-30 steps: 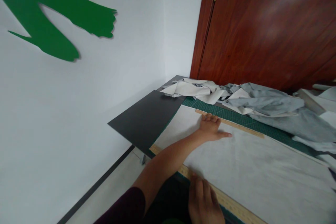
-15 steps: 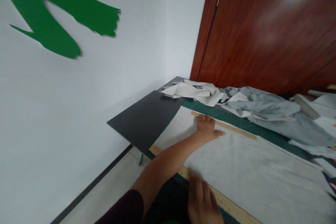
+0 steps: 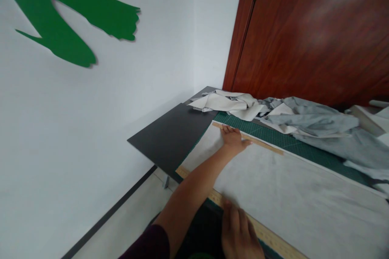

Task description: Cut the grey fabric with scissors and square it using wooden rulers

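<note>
White fabric (image 3: 288, 186) is spread over a green cutting mat (image 3: 270, 137). My left hand (image 3: 233, 139) reaches across to the far edge of the cloth. Its fingers lie over a short wooden ruler (image 3: 264, 144), pressing it down, and the thumb is stretched out to the right. A longer wooden ruler (image 3: 270, 238) runs along the near edge of the fabric. At the bottom of the view, my right hand (image 3: 240, 230) rests on this ruler, its bent fingers held close together. What lies under that hand is hidden.
Crumpled white cloth (image 3: 234, 103) and grey cloth (image 3: 316, 117) lie along the far side of the mat. The dark table (image 3: 170, 133) reaches toward the white wall on the left. A reddish-brown wooden door (image 3: 313, 36) stands behind.
My left hand has slid the short ruler to the left and slightly away, closer to the far left corner of the fabric. My right hand stays at the near ruler.
</note>
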Demonstrator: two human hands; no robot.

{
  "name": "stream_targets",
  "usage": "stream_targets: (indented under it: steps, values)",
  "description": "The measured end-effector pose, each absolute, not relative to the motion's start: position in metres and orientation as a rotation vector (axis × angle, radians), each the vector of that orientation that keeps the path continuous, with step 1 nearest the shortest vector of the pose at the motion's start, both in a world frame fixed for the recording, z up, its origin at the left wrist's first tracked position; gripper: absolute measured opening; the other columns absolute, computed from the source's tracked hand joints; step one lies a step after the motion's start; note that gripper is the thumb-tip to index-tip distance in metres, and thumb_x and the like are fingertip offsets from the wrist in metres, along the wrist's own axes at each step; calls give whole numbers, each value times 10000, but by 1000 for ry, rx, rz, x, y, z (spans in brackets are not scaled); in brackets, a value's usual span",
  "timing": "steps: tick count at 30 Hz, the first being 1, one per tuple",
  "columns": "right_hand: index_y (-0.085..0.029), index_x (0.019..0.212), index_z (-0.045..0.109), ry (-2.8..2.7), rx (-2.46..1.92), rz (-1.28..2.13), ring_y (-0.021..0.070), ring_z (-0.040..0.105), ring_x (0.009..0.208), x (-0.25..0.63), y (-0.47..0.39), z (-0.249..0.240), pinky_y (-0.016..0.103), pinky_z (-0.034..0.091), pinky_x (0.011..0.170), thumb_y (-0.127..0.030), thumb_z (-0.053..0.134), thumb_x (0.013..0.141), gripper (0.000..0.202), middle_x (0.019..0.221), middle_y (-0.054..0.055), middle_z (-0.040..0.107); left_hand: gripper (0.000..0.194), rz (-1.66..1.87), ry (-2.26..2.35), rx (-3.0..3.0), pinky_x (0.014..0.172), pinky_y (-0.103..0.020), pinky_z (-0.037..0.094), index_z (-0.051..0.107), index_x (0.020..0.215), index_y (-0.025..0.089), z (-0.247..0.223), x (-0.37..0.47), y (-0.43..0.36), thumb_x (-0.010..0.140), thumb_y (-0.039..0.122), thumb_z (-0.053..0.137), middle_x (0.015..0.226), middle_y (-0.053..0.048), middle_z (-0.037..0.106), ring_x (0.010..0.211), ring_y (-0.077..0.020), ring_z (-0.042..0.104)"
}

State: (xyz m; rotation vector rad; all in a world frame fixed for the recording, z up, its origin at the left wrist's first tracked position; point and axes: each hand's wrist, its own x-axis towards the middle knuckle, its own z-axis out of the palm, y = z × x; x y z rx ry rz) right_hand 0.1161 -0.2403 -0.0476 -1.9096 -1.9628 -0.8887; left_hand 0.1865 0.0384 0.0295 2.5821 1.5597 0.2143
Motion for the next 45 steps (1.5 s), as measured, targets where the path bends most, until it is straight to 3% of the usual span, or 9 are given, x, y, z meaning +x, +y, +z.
stream_targets:
  steps: [7,14,17,21,23,26,29,45]
  values:
    - [-68,1167,758,-1981,-1884,-950,307,703,974,119,-240,-52,440,600,781,-23,532,882,366,1090,209,734,1078,347,1550,2601,1301,-565,114,408,1579,-37,20,185,42,947,835,364,1667,-320,343,1593,-464,232]
    - [-124,1212,754,-1897,-1870,-805,296,704,1005,118,-241,-56,414,588,810,4,556,868,417,1100,184,730,974,384,1531,2575,1299,-568,146,401,1620,44,18,184,44,988,780,322,1689,-254,352,1597,-431,240]
    - [-98,1184,763,-1931,-1867,-863,298,705,973,118,-241,-54,418,594,786,3,548,865,397,1063,186,731,901,409,1553,2576,1290,-579,167,397,1629,78,20,183,42,1023,737,291,1694,-232,356,1596,-427,244]
    - [-127,1195,767,-1917,-1827,-854,293,710,967,121,-239,-53,405,593,766,18,552,855,427,1071,173,735,843,534,1533,2636,1256,-622,229,420,1601,83,25,183,38,1016,689,444,1688,-259,341,1571,-466,270]
    - [-176,1258,750,-1888,-1793,-810,281,712,960,122,-238,-52,381,587,741,19,554,847,496,1067,152,738,727,595,1449,2699,1206,-591,337,484,1545,101,30,183,36,1011,588,555,1613,-252,450,1517,-439,371]
    - [-198,1347,707,-1893,-1765,-791,273,713,909,123,-237,-50,373,582,702,3,551,844,563,1011,137,736,420,588,1290,2772,1061,-441,497,666,1330,164,34,183,35,1005,428,629,1356,-162,662,1289,-320,595]
    - [-188,1371,690,-1905,-1777,-752,271,711,875,123,-237,-45,379,584,699,-1,543,851,572,965,133,724,251,558,1176,2817,999,-379,529,765,1106,188,33,183,34,1011,372,622,1202,-115,709,1167,-269,645]
    - [-180,1380,684,-1903,-1765,-881,258,721,926,125,-239,-52,355,582,720,18,541,863,572,1035,134,735,332,615,1193,2843,994,-416,522,778,1092,131,19,192,25,999,424,655,1186,-139,690,1176,-290,621]
